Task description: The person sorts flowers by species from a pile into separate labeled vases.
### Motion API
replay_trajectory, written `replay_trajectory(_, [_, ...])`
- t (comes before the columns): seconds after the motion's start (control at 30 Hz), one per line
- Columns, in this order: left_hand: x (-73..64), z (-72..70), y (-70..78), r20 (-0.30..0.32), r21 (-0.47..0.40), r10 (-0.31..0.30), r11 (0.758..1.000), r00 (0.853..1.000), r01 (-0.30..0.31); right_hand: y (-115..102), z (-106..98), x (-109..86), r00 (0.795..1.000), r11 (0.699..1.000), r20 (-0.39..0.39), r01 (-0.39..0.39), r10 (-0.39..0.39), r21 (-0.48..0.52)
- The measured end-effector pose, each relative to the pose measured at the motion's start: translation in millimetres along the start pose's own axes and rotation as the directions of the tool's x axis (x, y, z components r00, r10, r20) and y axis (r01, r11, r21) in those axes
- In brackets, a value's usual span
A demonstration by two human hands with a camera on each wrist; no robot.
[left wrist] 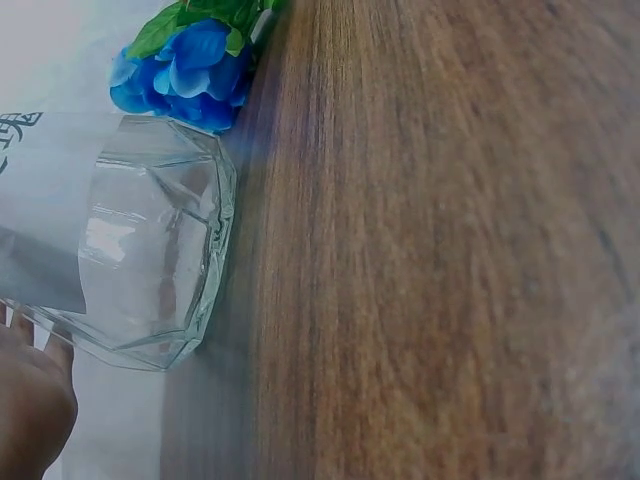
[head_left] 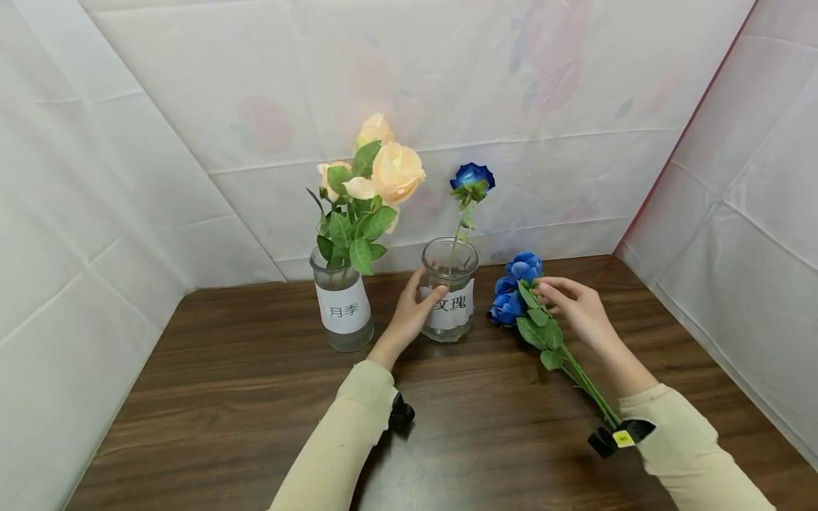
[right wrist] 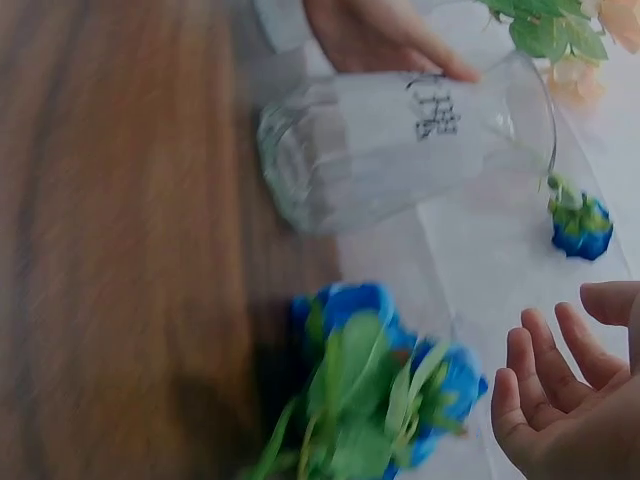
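A glass vase with a white paper label stands near the back of the table. My left hand grips its left side, thumb across the front and fingers behind the glass. One blue rose rises from this vase. To the right, a bunch of blue roses lies on the table, blooms to the back and green stems slanting towards me. My right hand hovers beside the blooms and leaves, fingers loosely bent. In the right wrist view that hand shows spread, relaxed fingers with nothing in them.
Left of my left hand, a second labelled glass vase holds several peach-coloured roses. A white printed cloth hangs right behind the dark wooden table, with more white cloth at the sides.
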State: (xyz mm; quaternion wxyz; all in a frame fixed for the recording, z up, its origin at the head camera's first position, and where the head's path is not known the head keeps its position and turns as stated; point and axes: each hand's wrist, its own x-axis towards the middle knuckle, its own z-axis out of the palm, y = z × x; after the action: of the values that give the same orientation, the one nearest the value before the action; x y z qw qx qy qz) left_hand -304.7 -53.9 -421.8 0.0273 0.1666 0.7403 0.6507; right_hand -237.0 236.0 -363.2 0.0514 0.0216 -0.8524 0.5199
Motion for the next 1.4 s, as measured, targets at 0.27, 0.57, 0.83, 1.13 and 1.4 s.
replay_trajectory(0.27, [-14.2, -1.4, 29.9, -0.005, 0.009, 0.016, 1.000, 1.000, -0.016, 32.7, -30.6, -29.0, 0.998, 0.997, 0.016, -0.057, 0.057, -0.053])
replay_trajectory(0.57, [-7.1, 0.5, 15.2, -0.026, 0.015, 0.000, 1.000, 1.000, 0.000, 70.1, -37.6, -54.7, 0.986, 0.978, 0.038, -0.157, 0.163, -0.134])
replay_trajectory(0.83, [1.1, 3.2, -6.4, -0.063, 0.027, -0.001, 1.000, 0.998, 0.003, 89.9, -22.7, -67.1, 0.981, 0.972, 0.000, -0.192, 0.194, -0.136])
replay_trajectory(1.13, [0.5, 3.3, -6.2, -0.058, 0.010, 0.008, 1.000, 0.998, -0.007, 92.9, -16.5, -67.9, 0.981, 0.953, -0.005, -0.188, 0.193, -0.239])
replay_trajectory(1.4, [1.2, 3.2, -7.1, -0.051, 0.010, 0.001, 1.000, 0.999, 0.000, 91.1, -18.7, -69.6, 0.968, 0.933, -0.014, -0.244, 0.249, -0.264])
